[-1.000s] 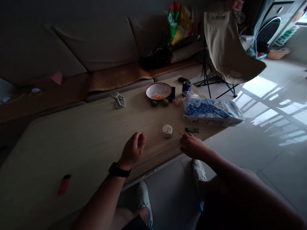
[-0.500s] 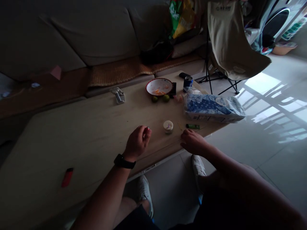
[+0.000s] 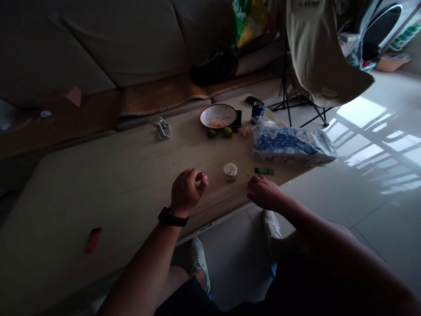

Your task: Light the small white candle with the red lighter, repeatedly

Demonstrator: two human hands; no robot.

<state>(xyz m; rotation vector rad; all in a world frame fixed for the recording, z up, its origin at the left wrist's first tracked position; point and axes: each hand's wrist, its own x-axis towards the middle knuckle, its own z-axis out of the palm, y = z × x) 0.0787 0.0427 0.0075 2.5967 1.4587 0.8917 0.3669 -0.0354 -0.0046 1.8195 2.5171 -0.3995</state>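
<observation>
My left hand (image 3: 188, 189) is closed on a small red lighter (image 3: 200, 176); its metal top peeks out between thumb and forefinger. To the right of it, on the table, stands a small round white-topped cup (image 3: 230, 171) with a short purple piece in its middle. My right hand (image 3: 263, 191) rests at the near table edge, fingers loosely bent and thumb apart, with nothing seen in it. Just beyond those fingers lie a green lighter (image 3: 265, 171) and thin pale sticks (image 3: 246, 171). Another red lighter (image 3: 92, 240) lies far left on the table.
Across the wooden table (image 3: 108, 175) are a red-rimmed plate (image 3: 218, 116) with scraps, two green fruits (image 3: 227, 132), a blue can (image 3: 258, 111), a blue-white plastic pack (image 3: 292, 145) and a grey metal object (image 3: 162, 130). A sofa (image 3: 131, 48) and folding chair (image 3: 324, 61) stand behind.
My left hand has turned slightly, showing more of the lighter's top. My right hand stays at the table edge. The whole view has shifted a little.
</observation>
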